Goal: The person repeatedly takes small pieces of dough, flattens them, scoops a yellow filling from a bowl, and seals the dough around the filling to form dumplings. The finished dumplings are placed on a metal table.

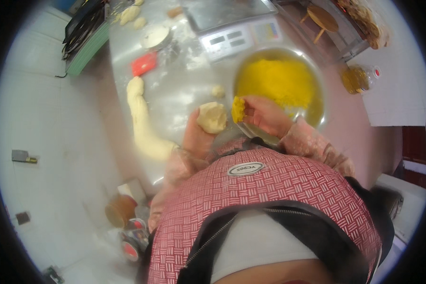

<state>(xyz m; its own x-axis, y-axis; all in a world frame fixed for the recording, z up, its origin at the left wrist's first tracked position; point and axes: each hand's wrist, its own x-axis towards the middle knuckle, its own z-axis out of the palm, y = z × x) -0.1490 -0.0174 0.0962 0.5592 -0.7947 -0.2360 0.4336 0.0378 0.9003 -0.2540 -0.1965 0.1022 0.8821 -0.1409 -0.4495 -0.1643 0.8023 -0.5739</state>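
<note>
My left hand (198, 137) cups a flattened round of pale dough (212, 118) above the metal table. Pinched in the fingers of my right hand (268, 115) is a clump of yellow filling (238, 109), a short gap to the right of the dough. The right wrist is over the near rim of a round steel bowl (323, 106), which holds a heap of crumbly yellow filling (280, 83). A small dough ball (218, 91) sits on the table just beyond the dough round. To the left lies a long, thick rope of dough (143, 122).
A red scraper (144, 64) lies beyond the dough rope on the metal table (177, 88). Farther back are a bowl of white flour (156, 37), dough pieces (129, 15) and a digital scale (227, 42) with a metal pan. An oil jug (358, 78) is at the right.
</note>
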